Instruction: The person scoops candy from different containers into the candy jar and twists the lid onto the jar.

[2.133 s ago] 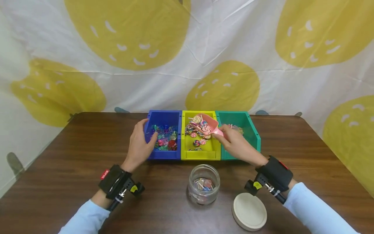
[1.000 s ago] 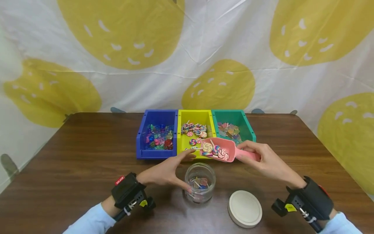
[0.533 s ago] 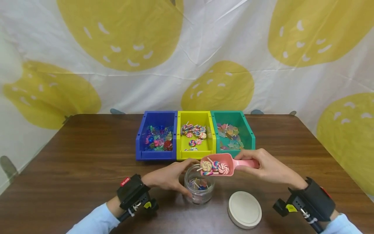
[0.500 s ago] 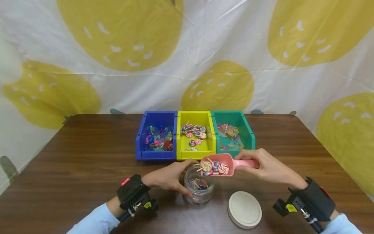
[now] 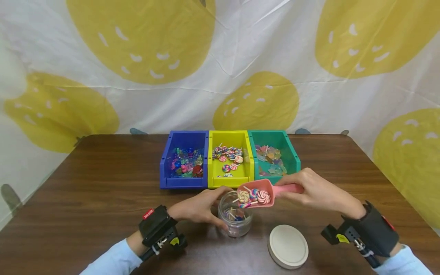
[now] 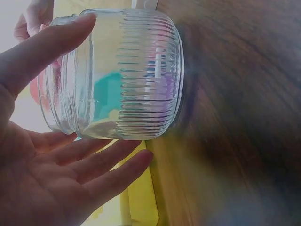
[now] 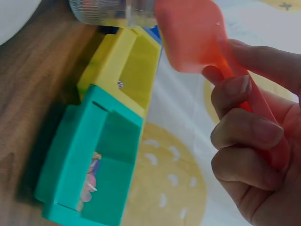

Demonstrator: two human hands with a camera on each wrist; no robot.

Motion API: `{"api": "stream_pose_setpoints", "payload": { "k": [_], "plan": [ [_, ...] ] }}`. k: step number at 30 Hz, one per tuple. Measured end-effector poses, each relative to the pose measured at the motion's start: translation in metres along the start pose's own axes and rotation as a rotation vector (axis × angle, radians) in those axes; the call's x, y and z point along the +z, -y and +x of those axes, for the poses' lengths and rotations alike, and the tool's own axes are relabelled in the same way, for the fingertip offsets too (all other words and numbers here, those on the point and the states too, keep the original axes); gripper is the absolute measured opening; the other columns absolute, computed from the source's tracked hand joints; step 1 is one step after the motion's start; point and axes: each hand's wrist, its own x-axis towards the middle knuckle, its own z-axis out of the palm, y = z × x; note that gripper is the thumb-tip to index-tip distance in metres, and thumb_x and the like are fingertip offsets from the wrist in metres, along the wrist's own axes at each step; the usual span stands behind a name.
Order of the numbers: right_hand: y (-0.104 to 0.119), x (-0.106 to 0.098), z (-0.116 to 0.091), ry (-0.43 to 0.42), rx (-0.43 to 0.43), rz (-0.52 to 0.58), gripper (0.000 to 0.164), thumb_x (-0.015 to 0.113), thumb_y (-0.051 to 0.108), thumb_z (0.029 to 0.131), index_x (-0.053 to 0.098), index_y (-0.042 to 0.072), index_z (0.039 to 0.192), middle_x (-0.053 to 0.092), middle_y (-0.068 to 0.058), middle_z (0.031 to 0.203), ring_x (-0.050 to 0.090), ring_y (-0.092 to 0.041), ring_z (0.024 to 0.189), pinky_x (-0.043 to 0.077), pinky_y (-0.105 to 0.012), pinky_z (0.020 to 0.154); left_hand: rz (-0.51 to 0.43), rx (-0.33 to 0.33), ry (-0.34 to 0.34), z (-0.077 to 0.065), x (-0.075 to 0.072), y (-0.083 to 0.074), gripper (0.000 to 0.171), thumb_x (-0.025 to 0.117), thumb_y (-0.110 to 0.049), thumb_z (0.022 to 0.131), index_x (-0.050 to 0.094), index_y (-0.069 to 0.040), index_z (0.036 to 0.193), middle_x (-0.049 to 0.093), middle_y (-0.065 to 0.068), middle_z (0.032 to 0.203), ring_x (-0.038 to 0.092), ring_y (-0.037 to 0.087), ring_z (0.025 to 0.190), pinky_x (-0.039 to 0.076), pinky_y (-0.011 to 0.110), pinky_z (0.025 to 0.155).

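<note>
My left hand (image 5: 203, 208) holds the glass jar (image 5: 237, 228) from its left side, thumb in front and fingers behind. In the left wrist view the thumb lies against the jar (image 6: 101, 70) near its neck. Small colourful pieces (image 5: 235, 215) lie in the bottom of the jar. My right hand (image 5: 314, 193) grips the handle of a pink scoop (image 5: 269, 187). Several swirl lollipop pieces (image 5: 264, 197) sit in the scoop, which hangs over the right part of the jar's mouth. In the right wrist view the fingers curl round the scoop's handle (image 7: 261, 106).
A blue bin (image 5: 183, 183), a yellow bin (image 5: 230, 180) and a green bin (image 5: 292, 160) stand side by side behind the jar, holding small colourful pieces. A pale round lid (image 5: 288, 246) lies on the wooden table (image 5: 103, 191), right of the jar.
My right hand has brought the loaded scoop from the yellow bin to above the jar, tilting it slightly lately. My left hand has moved from the blue bin to the jar.
</note>
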Motion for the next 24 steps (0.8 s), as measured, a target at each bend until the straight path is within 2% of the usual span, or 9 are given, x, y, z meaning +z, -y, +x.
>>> {"api": "stream_pose_setpoints", "payload": {
  "k": [5, 12, 17, 24],
  "plan": [
    [0.008, -0.006, 0.001, 0.012, -0.010, -0.057, 0.015, 0.065, 0.012, 0.080, 0.068, 0.004, 0.092, 0.058, 0.010, 0.065, 0.033, 0.005, 0.047, 0.026, -0.014, 0.041, 0.018, -0.005, 0.001, 0.000, -0.001, -0.001, 0.075, 0.077, -0.022, 0.069, 0.035, -0.003, 0.128, 0.050, 0.014, 0.122, 0.050, 0.026, 0.111, 0.045, 0.032, 0.090],
    [0.020, -0.011, 0.004, -0.001, -0.048, -0.121, 0.011, 0.067, 0.013, 0.078, 0.070, 0.007, 0.088, 0.057, 0.012, 0.062, 0.040, 0.006, 0.049, 0.035, -0.013, 0.043, 0.010, -0.007, 0.003, 0.000, -0.002, -0.001, 0.074, 0.076, -0.022, 0.069, 0.035, -0.002, 0.127, 0.052, 0.014, 0.120, 0.050, 0.025, 0.111, 0.044, 0.030, 0.091],
    [0.026, -0.012, 0.005, -0.022, -0.085, -0.184, 0.007, 0.068, 0.011, 0.076, 0.070, 0.010, 0.083, 0.059, 0.012, 0.063, 0.041, 0.007, 0.050, 0.037, -0.012, 0.045, 0.008, -0.016, 0.005, 0.000, -0.002, -0.001, 0.073, 0.076, -0.023, 0.070, 0.035, -0.002, 0.127, 0.052, 0.012, 0.118, 0.051, 0.025, 0.110, 0.045, 0.030, 0.090],
    [0.027, -0.013, 0.004, -0.045, -0.104, -0.229, 0.005, 0.070, 0.014, 0.074, 0.068, 0.012, 0.079, 0.040, 0.018, 0.053, 0.030, 0.006, 0.048, 0.027, -0.011, 0.042, 0.027, -0.013, 0.012, 0.000, -0.002, -0.001, 0.073, 0.076, -0.023, 0.070, 0.035, -0.002, 0.127, 0.052, 0.013, 0.119, 0.051, 0.026, 0.111, 0.045, 0.031, 0.090]
  ]
}}
